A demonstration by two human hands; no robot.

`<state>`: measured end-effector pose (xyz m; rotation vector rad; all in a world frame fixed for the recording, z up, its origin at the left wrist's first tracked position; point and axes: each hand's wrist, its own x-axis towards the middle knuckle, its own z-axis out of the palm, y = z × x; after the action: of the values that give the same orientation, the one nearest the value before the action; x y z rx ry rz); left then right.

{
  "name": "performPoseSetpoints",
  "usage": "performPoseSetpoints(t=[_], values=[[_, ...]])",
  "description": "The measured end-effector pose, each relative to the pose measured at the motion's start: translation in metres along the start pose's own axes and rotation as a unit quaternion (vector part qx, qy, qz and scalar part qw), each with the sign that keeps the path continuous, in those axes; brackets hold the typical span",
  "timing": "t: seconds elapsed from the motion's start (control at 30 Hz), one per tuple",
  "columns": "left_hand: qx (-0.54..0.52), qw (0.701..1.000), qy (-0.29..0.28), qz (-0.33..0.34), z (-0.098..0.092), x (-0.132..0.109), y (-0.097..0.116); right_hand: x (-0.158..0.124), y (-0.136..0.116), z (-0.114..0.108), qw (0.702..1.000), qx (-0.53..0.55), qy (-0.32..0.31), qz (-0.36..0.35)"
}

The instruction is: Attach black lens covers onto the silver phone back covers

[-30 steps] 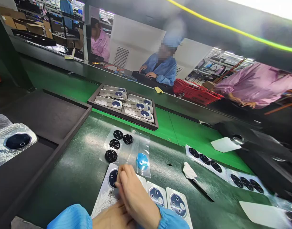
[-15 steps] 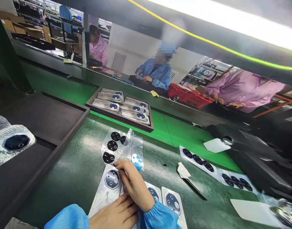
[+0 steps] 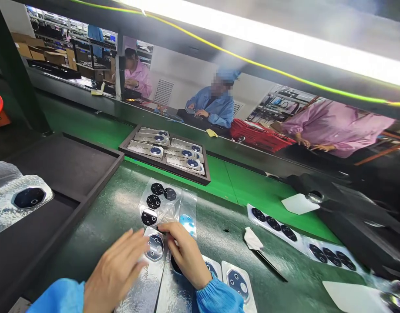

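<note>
Several silvery phone back covers with dark octagonal camera windows lie in a row before me. My left hand, slightly blurred, hovers over the leftmost phone back cover, fingers stretched out and holding nothing. Over the second cover, my right hand has its fingers drawn together; their tips are by the leftmost cover's top corner. A small dark bit shows under these fingertips, but I cannot make out what it is. Just beyond lies a clear sheet with black octagonal stickers and a blue-and-white piece.
A dark tray of more covers stands at the back; larger trays sit left, one bearing a wrapped cover. Right are tweezers with white material, sticker strips and black equipment. Co-workers sit beyond the bench.
My left hand has lifted off the second cover and moved left, uncovering more of it. My right hand has stayed nearly in place. The clear sheet's raised flap now lies flatter.
</note>
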<state>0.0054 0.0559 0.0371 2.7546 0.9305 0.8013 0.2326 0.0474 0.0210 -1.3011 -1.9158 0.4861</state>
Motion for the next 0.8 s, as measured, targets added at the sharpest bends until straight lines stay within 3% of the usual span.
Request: performPoseSetpoints(t=[0.07, 0.2, 0.3, 0.43, 0.6, 0.7, 0.8], values=[[0.042, 0.998, 0.004, -0.045, 0.002, 0.019, -0.018, -0.004, 0.002, -0.006, 1.000, -0.016, 0.019, 0.013], [0.101, 0.991, -0.057, -0.065, 0.012, 0.054, -0.046, -0.005, 0.019, -0.021, 0.990, -0.078, 0.088, 0.072], [0.112, 0.989, -0.062, -0.069, 0.019, 0.065, -0.056, 0.002, 0.041, -0.030, 0.986, -0.129, 0.062, 0.086], [0.122, 0.987, -0.062, -0.086, 0.025, 0.072, -0.063, 0.007, 0.065, -0.035, 0.976, -0.195, 0.000, 0.091], [0.125, 0.985, -0.061, -0.104, 0.033, 0.083, -0.066, 0.013, 0.082, -0.043, 0.960, -0.256, -0.015, 0.108], [0.119, 0.986, -0.055, -0.102, 0.035, 0.086, -0.065, 0.018, 0.082, -0.050, 0.958, -0.267, -0.017, 0.100], [0.104, 0.989, -0.040, -0.093, 0.029, 0.083, -0.061, 0.014, 0.064, -0.052, 0.959, -0.270, -0.003, 0.089]])
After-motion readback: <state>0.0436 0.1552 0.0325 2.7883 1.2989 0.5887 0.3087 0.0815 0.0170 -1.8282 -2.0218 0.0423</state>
